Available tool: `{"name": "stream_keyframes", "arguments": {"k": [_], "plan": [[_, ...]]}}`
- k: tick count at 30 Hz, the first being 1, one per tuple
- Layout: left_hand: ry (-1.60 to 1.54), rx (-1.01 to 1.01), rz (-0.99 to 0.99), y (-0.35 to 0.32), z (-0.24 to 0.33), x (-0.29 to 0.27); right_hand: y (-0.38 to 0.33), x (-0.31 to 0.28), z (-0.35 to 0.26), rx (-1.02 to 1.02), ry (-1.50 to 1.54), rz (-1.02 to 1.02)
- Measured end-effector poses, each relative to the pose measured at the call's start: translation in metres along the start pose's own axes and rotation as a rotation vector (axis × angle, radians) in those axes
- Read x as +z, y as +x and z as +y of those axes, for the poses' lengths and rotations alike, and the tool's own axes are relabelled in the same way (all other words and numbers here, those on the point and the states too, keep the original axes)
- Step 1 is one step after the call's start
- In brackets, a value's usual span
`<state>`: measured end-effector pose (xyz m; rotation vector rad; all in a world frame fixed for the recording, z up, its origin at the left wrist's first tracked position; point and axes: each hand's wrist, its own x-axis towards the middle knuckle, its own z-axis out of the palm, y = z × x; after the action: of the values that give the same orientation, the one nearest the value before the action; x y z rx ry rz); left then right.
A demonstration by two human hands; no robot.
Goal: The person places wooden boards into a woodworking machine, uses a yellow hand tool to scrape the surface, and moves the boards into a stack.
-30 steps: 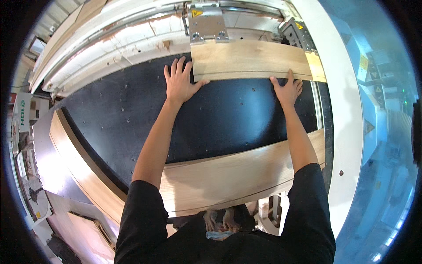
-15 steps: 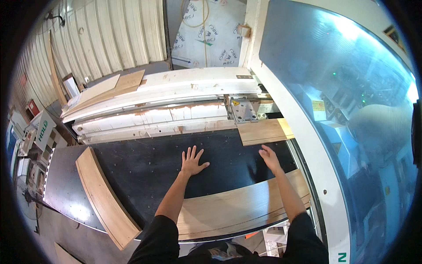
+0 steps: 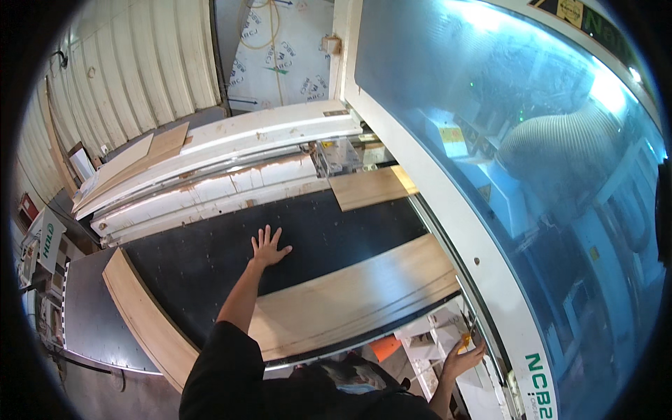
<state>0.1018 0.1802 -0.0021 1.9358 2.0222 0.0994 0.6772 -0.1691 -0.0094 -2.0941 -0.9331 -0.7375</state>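
Observation:
My left hand (image 3: pixel 267 250) rests with spread fingers on the black machine bed (image 3: pixel 217 238) and holds nothing. Beside that forearm lies a long wooden board (image 3: pixel 364 290) with a curved line along its near side. Down at the right, past the bed's near edge, my right hand (image 3: pixel 463 358) has its fingers closed around a small tool (image 3: pixel 467 339) with a yellow part and what looks like a thin shaft. Its exact kind is too small to tell. At the far right of the bed sits a short wooden piece (image 3: pixel 371 189), partly by the machine's frame.
A curved wooden strip (image 3: pixel 143 308) crosses the left of the bed. Thin boards (image 3: pixel 133 164) lie on the white rail behind. The machine's white frame and blue-tinted hood (image 3: pixel 483 133) rise at the right. Below the near edge is an orange object (image 3: pixel 385 347).
My right hand has left the space over the bed, moved down right beyond its near edge and closed on the small tool. The view has shifted right; my left hand stays flat on the bed.

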Motion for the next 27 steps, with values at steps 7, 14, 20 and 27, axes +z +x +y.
{"name": "stream_keyframes", "arguments": {"k": [7,14,20,27], "plan": [[-0.508,0.384,-0.429,-0.053,0.08,-0.028,-0.031,0.004,0.049,0.407,0.112,-0.547],[-0.192,0.37,-0.045,-0.137,0.132,-0.019,0.005,0.026,0.05,0.188,-0.086,-0.547],[-0.108,0.333,-0.019,-0.14,0.141,-0.019,0.041,0.044,0.021,0.141,0.783,-0.332],[-0.177,0.344,-0.009,-0.139,0.132,-0.018,0.032,0.045,-0.082,0.166,0.935,-1.118]]}}
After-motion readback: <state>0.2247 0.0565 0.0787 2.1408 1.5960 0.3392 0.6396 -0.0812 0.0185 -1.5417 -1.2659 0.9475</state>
